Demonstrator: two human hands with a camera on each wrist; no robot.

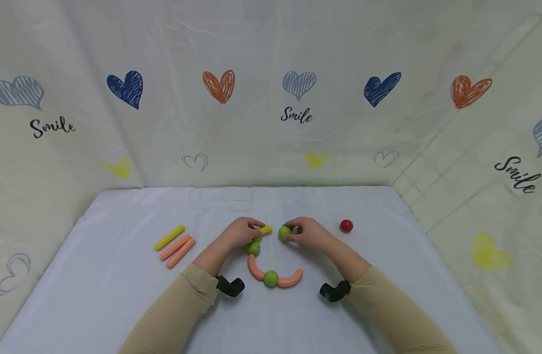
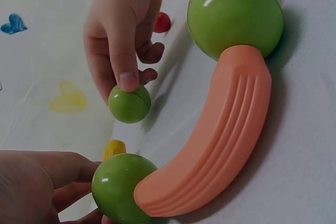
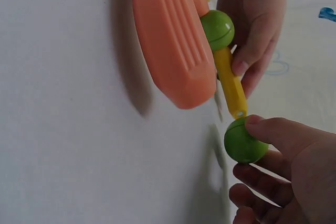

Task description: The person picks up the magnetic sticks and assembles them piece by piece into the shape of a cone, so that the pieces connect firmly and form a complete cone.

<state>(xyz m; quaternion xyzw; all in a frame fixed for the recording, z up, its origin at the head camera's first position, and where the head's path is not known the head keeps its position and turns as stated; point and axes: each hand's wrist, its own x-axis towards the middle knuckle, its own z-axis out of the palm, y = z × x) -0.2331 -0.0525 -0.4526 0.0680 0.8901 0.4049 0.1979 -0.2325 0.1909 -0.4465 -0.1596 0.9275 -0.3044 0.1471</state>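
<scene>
On the white table (image 1: 120, 295) lies a chain of two curved orange pieces (image 1: 255, 268) joined by a green ball (image 1: 271, 278). Another green ball (image 1: 254, 248) caps its left end, with a short yellow stick (image 1: 265, 230) rising from it. My left hand (image 1: 242, 231) pinches that yellow stick (image 3: 231, 85) near the ball. My right hand (image 1: 308, 232) holds a loose green ball (image 1: 284, 231) in its fingertips, just right of the stick's free end. The left wrist view shows the same ball (image 2: 129, 104) under a fingertip, above the chain's end ball (image 2: 122, 186).
A yellow stick (image 1: 169, 237) and two orange sticks (image 1: 178, 250) lie side by side at the left of the table. A small red ball (image 1: 346, 225) rests to the right of my right hand. A cloth printed with hearts hangs behind and at both sides.
</scene>
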